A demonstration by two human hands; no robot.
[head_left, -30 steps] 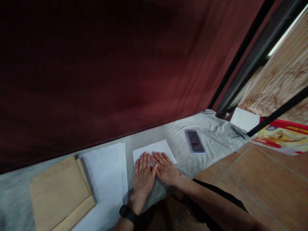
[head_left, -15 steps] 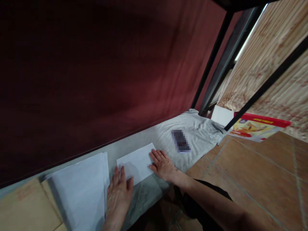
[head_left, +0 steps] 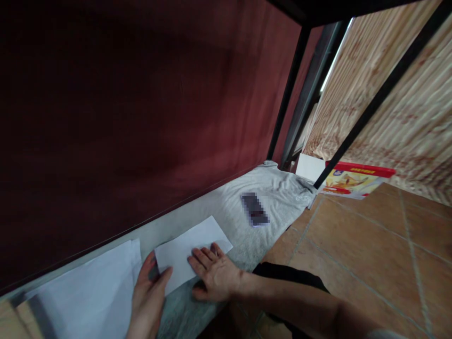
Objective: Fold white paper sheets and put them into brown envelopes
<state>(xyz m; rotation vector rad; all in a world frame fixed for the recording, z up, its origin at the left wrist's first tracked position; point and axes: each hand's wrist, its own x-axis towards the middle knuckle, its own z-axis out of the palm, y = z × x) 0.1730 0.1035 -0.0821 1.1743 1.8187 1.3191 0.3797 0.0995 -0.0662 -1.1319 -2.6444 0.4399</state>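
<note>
A folded sheet of white paper (head_left: 194, 238) lies at a slant on the grey cloth. At its left edge is my left hand (head_left: 147, 292), the thumb over the top face and the fingertips behind the edge, so the paper is pinched there. My right hand (head_left: 221, 275) rests palm down on the paper's near side, fingers stretched out and thumb apart toward the cloth. Left of my left hand lies a stack of larger white sheets (head_left: 92, 287), partly covered by my wrist.
Grey cloth (head_left: 282, 188) covers the narrow surface along a dark red panel (head_left: 176, 117). A phone (head_left: 254, 209), blurred out, lies to the right. Brown paper (head_left: 10, 320) shows at the lower left. Black metal bars (head_left: 353, 132) and a red-yellow printed box (head_left: 356, 181) stand over the tiled floor.
Both hands lay together on the paper, then moved apart to its two ends. Now my left hand grips the left edge, and my right hand has slid back toward the middle. The view shifted right.
</note>
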